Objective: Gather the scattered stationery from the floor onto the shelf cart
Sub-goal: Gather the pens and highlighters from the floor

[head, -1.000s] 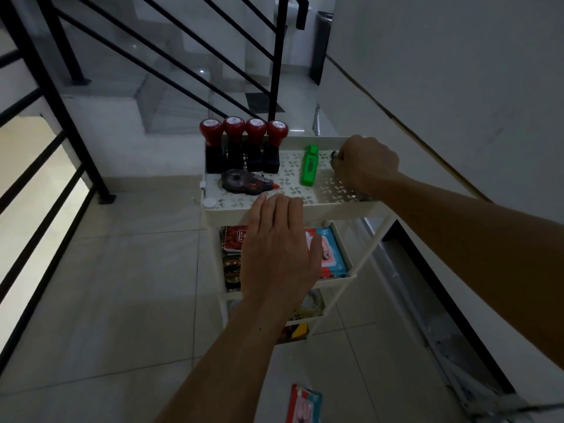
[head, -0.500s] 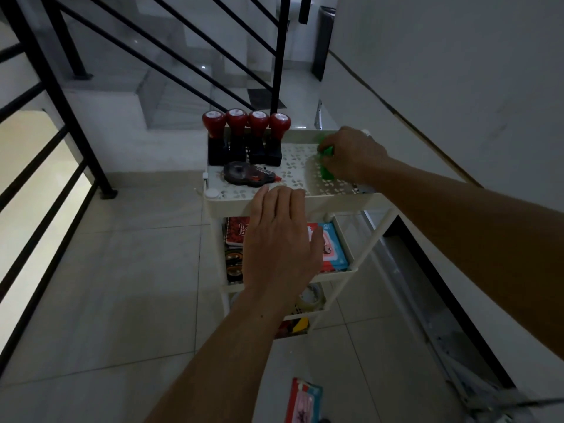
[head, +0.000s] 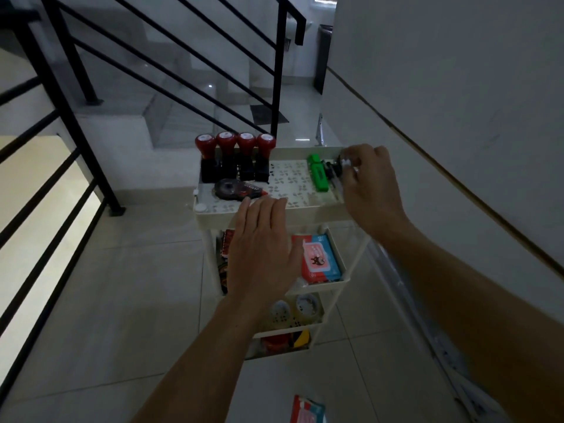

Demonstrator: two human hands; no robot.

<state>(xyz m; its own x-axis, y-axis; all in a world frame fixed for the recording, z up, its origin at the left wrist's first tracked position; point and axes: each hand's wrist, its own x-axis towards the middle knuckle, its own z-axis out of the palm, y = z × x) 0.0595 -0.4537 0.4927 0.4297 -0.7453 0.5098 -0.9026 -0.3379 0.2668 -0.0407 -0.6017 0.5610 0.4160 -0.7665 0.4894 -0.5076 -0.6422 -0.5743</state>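
A white shelf cart stands on the tiled floor. Its top tray carries several red-capped stamps, a black and red correction tape and a green highlighter. My left hand lies flat, fingers straight, with its fingertips at the tray's front rim. My right hand is curled at the tray's right side, pinching the silver ends of a few dark pens that lie beside the highlighter. A red and blue packet lies on the floor below.
Lower shelves hold a red and blue tissue pack, tape rolls and other small items. A black stair railing rises behind the cart. A white wall runs along the right. Open tiled floor lies to the left.
My right hand left the green highlighter and shifted right, to the pens at the tray's far right corner. The highlighter now lies farther right on the tray. My left hand stayed put.
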